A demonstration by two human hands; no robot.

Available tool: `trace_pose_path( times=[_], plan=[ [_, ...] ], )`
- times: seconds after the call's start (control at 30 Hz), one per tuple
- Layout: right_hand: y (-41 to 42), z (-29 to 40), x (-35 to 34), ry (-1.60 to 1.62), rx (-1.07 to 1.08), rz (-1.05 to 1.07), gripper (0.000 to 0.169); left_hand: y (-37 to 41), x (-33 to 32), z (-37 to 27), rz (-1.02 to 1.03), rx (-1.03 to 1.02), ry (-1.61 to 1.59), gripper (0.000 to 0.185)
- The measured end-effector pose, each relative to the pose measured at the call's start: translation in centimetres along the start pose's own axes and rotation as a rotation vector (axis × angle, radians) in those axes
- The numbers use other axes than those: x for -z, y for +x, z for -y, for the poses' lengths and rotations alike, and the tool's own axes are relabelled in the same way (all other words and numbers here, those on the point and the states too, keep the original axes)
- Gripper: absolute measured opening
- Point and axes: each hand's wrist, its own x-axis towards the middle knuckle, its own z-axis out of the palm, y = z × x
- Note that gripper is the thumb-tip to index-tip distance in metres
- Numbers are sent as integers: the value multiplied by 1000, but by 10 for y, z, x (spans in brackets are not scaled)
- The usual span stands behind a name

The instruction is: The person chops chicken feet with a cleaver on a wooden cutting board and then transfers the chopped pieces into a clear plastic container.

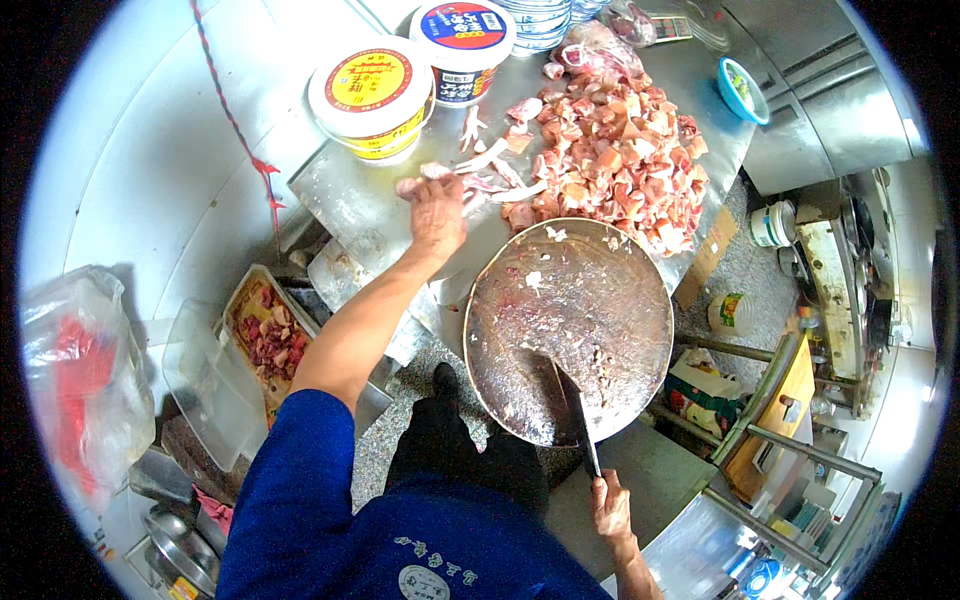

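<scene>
My right hand point(613, 506) grips the handle of a cleaver point(576, 409), whose blade is seen nearly edge-on over the near part of a round chopping block point(555, 322). Bits of meat and wet residue cling to the block's top. My left hand point(439, 214) is palm down on raw poultry pieces point(409, 187) at the left of the metal table point(360, 210). Its fingertips are hidden, so its grip is unclear. Beside it lie poultry feet point(471, 129) and pale bony pieces point(519, 193). A large heap of chopped raw meat point(619, 157) lies beyond the block.
Two lidded tubs, one yellow-labelled point(371, 94) and one blue-labelled point(463, 49), stand at the back left. Stacked bowls point(536, 26) and a blue bowl point(742, 90) are farther back. A meat-filled tray point(270, 330) sits lower left. A metal rack point(787, 450) stands at right.
</scene>
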Motion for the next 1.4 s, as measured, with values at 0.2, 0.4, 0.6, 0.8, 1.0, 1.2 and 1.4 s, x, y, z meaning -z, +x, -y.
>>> trace_pose_path(
  times=[0.2, 0.4, 0.6, 0.8, 1.0, 1.2, 1.4],
  plan=[
    [-2, 8, -4, -47, -108, 16, 35, 34, 0, -32, -133, -376, -185, 27],
    [-2, 14, 0, -52, -3, -20, 36, 73, -45, -73, 218, -323, 98, 33],
    [2, 9, -1, 1, 17, -34, 53, 90, -37, -77, 289, -246, 61, 30],
    [3, 9, 0, -45, 77, -57, 47, 125, -16, -54, -1, 44, -478, 38],
    [3, 12, 3, 23, 7, -8, 44, 206, -10, 12, 252, 316, -398, 50],
    [1, 12, -1, -28, 18, -45, 41, 208, -17, -6, 304, 407, -216, 67],
    [1, 16, 1, 4, -8, -19, 41, 216, -34, 0, 333, 322, -86, 56]
  ],
)
